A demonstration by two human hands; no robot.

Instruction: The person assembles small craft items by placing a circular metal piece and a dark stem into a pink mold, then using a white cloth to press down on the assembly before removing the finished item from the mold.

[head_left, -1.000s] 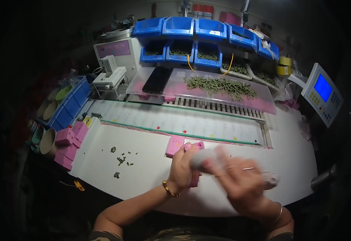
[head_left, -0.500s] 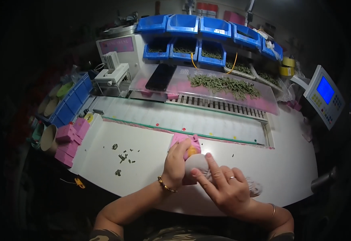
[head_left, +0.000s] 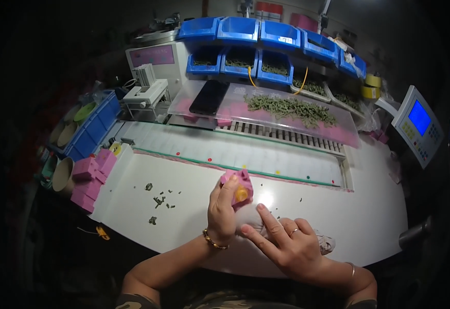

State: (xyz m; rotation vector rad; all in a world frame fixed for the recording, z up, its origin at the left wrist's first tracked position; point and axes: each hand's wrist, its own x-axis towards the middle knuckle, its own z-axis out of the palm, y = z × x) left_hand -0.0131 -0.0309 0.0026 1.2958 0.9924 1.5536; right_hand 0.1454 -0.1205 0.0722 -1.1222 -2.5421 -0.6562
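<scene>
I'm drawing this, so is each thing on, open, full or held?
Left hand: closed on pink block
Pink block: held
Right hand: holding pale cloth bundle, index finger straight
Display: lit blue
Phone: screen dark
Lower blue bins: open, green pieces inside
Upper blue bins: open

The held block (head_left: pixel 242 183) was pink and yellow, the pouch (head_left: pixel 248 220) pale grey; bins (head_left: pixel 279 35) toward twelve o'clock were blue, the sleeve (head_left: pixel 135 301) toward seven camouflage-patterned.

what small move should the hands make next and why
Perhaps dab the gray cloth bag on the yellow patch of the pink block: the left hand grips the block with that patch uncovered, and the right hand has the bag close by.
</scene>
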